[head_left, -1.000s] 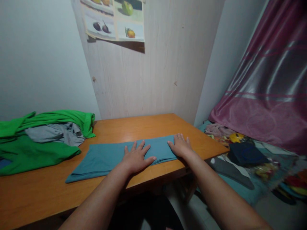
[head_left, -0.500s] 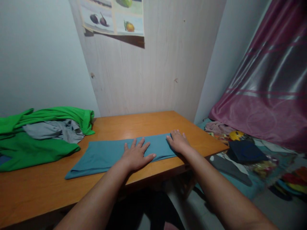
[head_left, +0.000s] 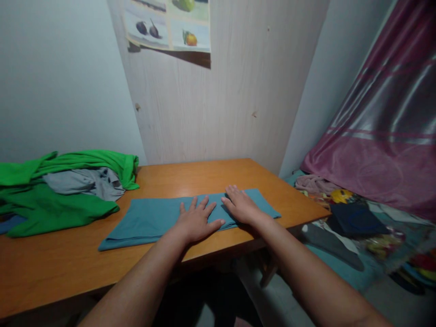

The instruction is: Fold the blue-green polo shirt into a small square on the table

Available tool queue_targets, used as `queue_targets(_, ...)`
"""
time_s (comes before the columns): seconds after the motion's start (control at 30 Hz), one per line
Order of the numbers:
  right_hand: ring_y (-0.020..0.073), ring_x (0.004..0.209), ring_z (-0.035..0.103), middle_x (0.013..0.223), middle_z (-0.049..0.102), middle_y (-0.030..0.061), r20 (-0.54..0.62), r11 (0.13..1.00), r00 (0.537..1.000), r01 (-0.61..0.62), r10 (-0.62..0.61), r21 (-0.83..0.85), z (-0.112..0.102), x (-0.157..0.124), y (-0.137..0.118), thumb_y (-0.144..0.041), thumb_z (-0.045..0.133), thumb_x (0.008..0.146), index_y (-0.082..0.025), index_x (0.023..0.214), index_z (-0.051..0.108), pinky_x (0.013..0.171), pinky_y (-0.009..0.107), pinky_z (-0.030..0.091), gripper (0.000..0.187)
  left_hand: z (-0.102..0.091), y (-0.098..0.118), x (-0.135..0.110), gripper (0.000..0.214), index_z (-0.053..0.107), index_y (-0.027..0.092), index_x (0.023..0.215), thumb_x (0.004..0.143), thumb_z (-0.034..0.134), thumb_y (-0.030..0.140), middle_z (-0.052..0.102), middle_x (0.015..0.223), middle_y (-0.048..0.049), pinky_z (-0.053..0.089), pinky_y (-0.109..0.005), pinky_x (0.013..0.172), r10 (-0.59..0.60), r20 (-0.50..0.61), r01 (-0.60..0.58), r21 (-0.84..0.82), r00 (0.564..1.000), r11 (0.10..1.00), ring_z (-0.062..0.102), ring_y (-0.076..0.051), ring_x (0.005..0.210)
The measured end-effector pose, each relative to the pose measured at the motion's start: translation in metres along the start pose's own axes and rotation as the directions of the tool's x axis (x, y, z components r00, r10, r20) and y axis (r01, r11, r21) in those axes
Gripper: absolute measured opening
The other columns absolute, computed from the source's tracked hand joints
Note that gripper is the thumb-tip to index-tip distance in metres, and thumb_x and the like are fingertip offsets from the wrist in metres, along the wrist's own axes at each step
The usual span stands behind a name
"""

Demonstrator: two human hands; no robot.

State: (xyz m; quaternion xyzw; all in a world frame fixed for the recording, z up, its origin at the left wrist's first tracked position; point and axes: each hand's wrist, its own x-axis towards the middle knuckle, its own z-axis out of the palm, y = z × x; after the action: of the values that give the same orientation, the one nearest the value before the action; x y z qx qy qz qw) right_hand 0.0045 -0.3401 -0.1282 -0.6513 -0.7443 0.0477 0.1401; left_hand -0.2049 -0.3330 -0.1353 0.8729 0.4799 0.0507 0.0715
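Note:
A teal cloth (head_left: 150,219), folded into a long strip, lies flat on the wooden table (head_left: 211,175). My left hand (head_left: 196,220) rests palm down on its middle with the fingers spread. My right hand (head_left: 240,206) lies flat beside it on the cloth, fingers stretched out and close to the left hand. The right end of the cloth shows beyond my right hand. Neither hand holds anything.
A heap of green clothes (head_left: 57,200) with a grey garment (head_left: 85,180) on it sits at the table's left. A fruit poster (head_left: 168,25) hangs on the wooden panel behind. To the right is a bed with mixed clothes (head_left: 344,213) and a purple curtain (head_left: 384,131).
My right hand has slid left along the cloth, from its right end toward my left hand, uncovering that end. The left hand has stayed in place.

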Motion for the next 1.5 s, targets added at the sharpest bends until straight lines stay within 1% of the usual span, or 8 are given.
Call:
queue_targets(0.3,0.0286,0.155,0.016,0.166,0.022,0.0147,0.167,0.999,0.985,0.048,-0.047,0.002,0.015,0.019,-0.004,-0.058,0.023,0.102,-0.010,0.159,0.030,0.123,0.051,0.012,0.075,-0.002,0.002,-0.003,0.088,0.030,0.040,0.158,0.084,0.025,0.087,0.018,0.169,-0.0044,0.008,-0.079,0.112,0.007,-0.007,-0.007,0.008,1.000,1.000,0.009,-0.044,0.154)
queue_targets(0.6,0.0285,0.155,0.012,0.167,0.020,0.0131,0.088,0.967,0.966,-0.233,0.242,-0.100,0.007,0.007,0.047,-0.068,0.022,0.099,-0.013,0.160,0.028,0.123,0.053,0.006,0.082,-0.002,0.002,-0.002,0.090,0.036,0.037,0.157,0.083,0.027,0.087,0.018,0.169,-0.0040,0.007,-0.078,0.113,-0.014,0.003,0.014,-0.020,1.000,1.000,0.009,-0.045,0.154)
queue_targets(0.87,0.0328,0.154,0.016,0.165,0.025,0.0202,0.012,0.862,0.870,-0.487,0.494,-0.140,-0.003,0.001,0.079,-0.057,0.021,0.101,-0.007,0.157,0.032,0.120,0.061,0.007,0.076,-0.002,0.001,0.000,0.091,0.036,0.036,0.157,0.082,0.027,0.088,0.017,0.169,-0.0052,0.006,-0.080,0.111,-0.009,0.005,0.010,-0.023,1.000,1.000,0.008,-0.046,0.153)
queue_targets(1.0,0.0344,0.153,0.019,0.163,0.028,0.0211,-0.054,0.910,0.916,-0.401,0.398,-0.100,-0.007,0.008,0.058,-0.055,0.025,0.102,-0.004,0.155,0.035,0.121,0.056,0.011,0.074,-0.001,0.000,0.000,0.092,0.036,0.036,0.157,0.082,0.026,0.089,0.016,0.169,-0.0047,0.005,-0.081,0.110,0.002,0.011,-0.002,-0.029,1.000,1.000,0.008,-0.047,0.153)
queue_targets(1.13,0.0316,0.153,0.022,0.162,0.033,0.0190,-0.040,0.982,0.982,-0.181,0.184,0.055,-0.005,0.025,0.011,-0.055,0.021,0.103,-0.006,0.154,0.039,0.121,0.048,0.018,0.073,-0.001,0.000,-0.001,0.092,0.035,0.035,0.157,0.082,0.027,0.088,0.015,0.169,-0.0044,0.003,-0.080,0.111,-0.002,0.006,0.002,-0.039,1.000,0.999,0.006,-0.045,0.154)
queue_targets(1.27,0.0272,0.153,0.023,0.162,0.033,0.0157,-0.012,0.981,0.999,-0.042,0.045,0.192,0.011,0.038,-0.032,-0.055,0.014,0.104,-0.009,0.154,0.039,0.122,0.042,0.019,0.073,-0.003,0.000,-0.003,0.096,0.024,0.031,0.161,0.082,0.036,0.084,0.014,0.169,-0.0054,0.004,-0.078,0.113,0.013,0.007,-0.012,-0.084,1.000,0.996,0.006,-0.043,0.154)
queue_targets(1.37,0.0278,0.153,0.022,0.164,0.031,0.0141,0.070,0.980,0.998,-0.023,0.009,0.196,0.025,0.037,-0.045,-0.056,0.010,0.104,-0.009,0.156,0.037,0.123,0.043,0.017,0.075,-0.004,-0.006,-0.003,0.091,0.018,0.025,0.162,0.087,0.043,0.071,0.019,0.168,-0.0072,0.007,-0.072,0.118,-0.004,-0.014,0.001,-0.156,1.000,0.988,0.014,-0.039,0.154)
queue_targets(1.5,0.0294,0.154,0.016,0.165,0.027,0.0157,0.141,0.996,0.990,0.013,-0.025,0.087,0.035,0.030,-0.046,-0.061,0.014,0.103,-0.009,0.156,0.036,0.123,0.048,0.010,0.077,-0.001,-0.020,0.004,0.063,0.034,0.022,0.155,0.095,0.034,0.041,0.038,0.162,-0.0070,0.018,-0.051,0.125,-0.108,-0.104,0.078,-0.258,0.989,0.963,0.034,-0.026,0.149)
